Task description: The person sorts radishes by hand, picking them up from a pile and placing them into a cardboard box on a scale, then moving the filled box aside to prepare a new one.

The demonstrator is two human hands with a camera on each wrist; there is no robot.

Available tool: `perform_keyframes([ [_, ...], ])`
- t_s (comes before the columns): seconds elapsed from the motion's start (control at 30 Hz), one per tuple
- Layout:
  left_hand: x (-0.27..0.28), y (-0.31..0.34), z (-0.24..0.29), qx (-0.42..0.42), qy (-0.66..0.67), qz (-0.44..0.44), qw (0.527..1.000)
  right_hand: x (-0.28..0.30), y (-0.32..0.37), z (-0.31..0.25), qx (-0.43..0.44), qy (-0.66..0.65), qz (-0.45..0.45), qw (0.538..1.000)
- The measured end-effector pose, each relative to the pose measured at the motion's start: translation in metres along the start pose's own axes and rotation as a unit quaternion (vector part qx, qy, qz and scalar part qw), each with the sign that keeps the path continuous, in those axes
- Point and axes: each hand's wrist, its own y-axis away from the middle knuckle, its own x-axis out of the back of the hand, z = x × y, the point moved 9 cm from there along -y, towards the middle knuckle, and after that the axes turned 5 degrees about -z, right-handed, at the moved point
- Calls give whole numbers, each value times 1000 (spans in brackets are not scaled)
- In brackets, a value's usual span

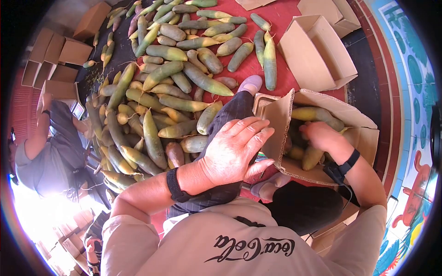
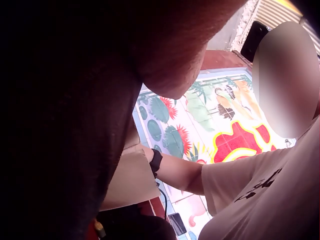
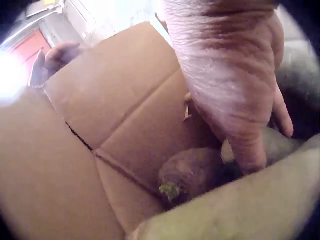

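- Watching the left hand (image 1: pixel 237 149): it hangs above one bent leg, back of the hand up, fingers straight and thumb apart, holding nothing. Fingertips near a flap of the packing box (image 1: pixel 361 146); from here I cannot tell if they touch.
- My right hand (image 1: pixel 324 137) reaches down inside the packing box, among green radishes. Right wrist view: thumb against a pale radish (image 3: pixel 274 142); I cannot tell whether the fingers close round it.
- Radishes in the box: a long one (image 1: pixel 317 115) along the far side, a yellowish one (image 1: pixel 313 158) below the hand; a purplish radish (image 3: pixel 187 172) with a green stub sits beside the thumb.
- Large heap of green radishes (image 1: pixel 163 76) left of the box, some loose on the red mat (image 1: pixel 292 83).
- Open carton (image 1: pixel 294 50) just beyond the packing box.
- Left wrist view mostly dark; hand's work hidden there.
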Motion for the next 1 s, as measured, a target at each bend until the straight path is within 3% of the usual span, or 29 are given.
perform_keyframes([
  [0.07,-1,-1,1,-4,-1,4,1000,11,16,-9,100,79,90,988],
  [0.1,-2,-1,2,-5,-3,7,1000,10,22,-6,99,80,93,988],
  [0.17,-2,0,3,-8,-10,10,1000,26,45,-17,182,50,187,964],
  [0.3,-2,0,6,-8,-15,16,1000,63,110,-29,188,-70,241,950],
  [0.4,-1,-1,9,-9,-19,24,999,77,155,-27,139,-143,286,937],
  [0.47,-2,0,12,-10,-18,28,999,76,185,-14,107,-269,320,902],
  [0.5,-2,1,14,-12,-18,28,999,72,199,-16,115,-266,325,900],
  [0.57,-2,1,16,-17,-13,30,999,69,237,-3,84,-323,422,843],
  [0.6,-2,3,18,-20,-26,36,999,64,249,-10,93,-320,429,840],
  [0.67,0,3,23,-30,-14,40,999,52,282,-4,77,-395,508,761],
  [0.77,6,3,40,-70,15,55,996,29,308,-12,42,-407,536,738],
  [0.87,19,6,76,-120,61,85,987,10,309,-38,77,-485,510,706],
  [0.9,18,8,88,-130,52,68,988,2,306,-41,72,-488,498,713],
  [0.93,15,10,97,-141,40,50,988,-7,298,-46,92,-538,487,682],
  [1.0,7,17,101,-144,54,45,987,-11,286,-65,138,-563,472,664],
])
